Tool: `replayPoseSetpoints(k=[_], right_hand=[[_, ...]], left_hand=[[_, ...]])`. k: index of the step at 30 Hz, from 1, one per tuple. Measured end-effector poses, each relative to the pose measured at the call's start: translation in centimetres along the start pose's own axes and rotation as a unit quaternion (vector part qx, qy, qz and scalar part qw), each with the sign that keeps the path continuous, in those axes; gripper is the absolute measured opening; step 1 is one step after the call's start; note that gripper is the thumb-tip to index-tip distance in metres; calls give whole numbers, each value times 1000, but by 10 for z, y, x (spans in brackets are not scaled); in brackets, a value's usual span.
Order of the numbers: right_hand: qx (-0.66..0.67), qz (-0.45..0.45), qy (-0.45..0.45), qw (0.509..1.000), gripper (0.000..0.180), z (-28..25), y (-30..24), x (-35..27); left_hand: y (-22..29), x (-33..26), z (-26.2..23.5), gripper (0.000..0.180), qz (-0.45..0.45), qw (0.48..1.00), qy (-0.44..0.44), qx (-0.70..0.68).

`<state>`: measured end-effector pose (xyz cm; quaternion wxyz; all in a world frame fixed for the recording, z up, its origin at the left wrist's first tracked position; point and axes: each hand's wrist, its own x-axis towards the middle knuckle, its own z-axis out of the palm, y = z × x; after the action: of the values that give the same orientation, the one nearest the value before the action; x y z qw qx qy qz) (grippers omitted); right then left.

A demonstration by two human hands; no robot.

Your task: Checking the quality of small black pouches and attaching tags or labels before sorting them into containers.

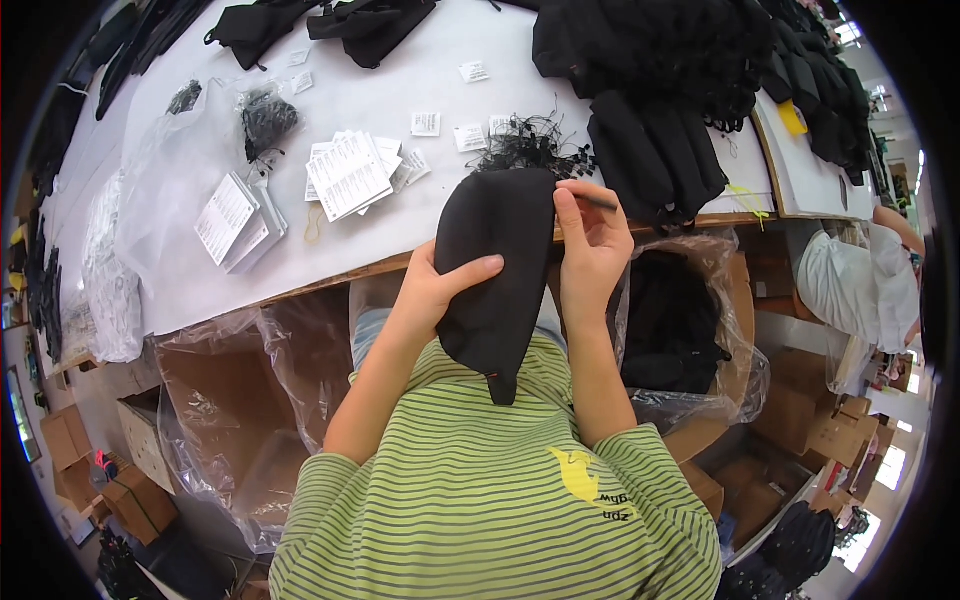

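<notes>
A black fabric pouch [497, 265], rounded at the top with a small tab at its lower end, is held up in front of my chest. My left hand [436, 288] grips its left side, thumb lying on the front face and fingers hidden behind. At the upper right edge of the pouch, my right hand [592, 235] is closed, thumb and index finger pinching there. A short thin dark piece [598, 203] sticks out of those fingers; its kind cannot be made out. Just beyond the pouch lies a tangle of black cords with small tags [535, 145].
Stacks of white printed cards [350, 175] and small white packets [426, 124] lie on the white table [330, 240]. Black pouches [655, 150] pile up at the right. Plastic-lined cartons stand below the table edge, one at left [230, 400], another at right [742, 300] holding black items.
</notes>
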<state>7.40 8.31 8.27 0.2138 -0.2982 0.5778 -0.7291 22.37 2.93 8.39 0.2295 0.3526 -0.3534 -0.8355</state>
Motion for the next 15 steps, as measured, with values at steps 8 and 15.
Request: replayPoseSetpoints(k=[8, 15], right_hand=[[-91, -13, -171, 981, 8, -1, -19, -28], [-70, 68, -279, 955, 6, -4, -30, -38]], left_hand=[[0, 16, -15, 27, 28, 988, 94, -121], [1, 27, -43, 25, 50, 963, 111, -239]])
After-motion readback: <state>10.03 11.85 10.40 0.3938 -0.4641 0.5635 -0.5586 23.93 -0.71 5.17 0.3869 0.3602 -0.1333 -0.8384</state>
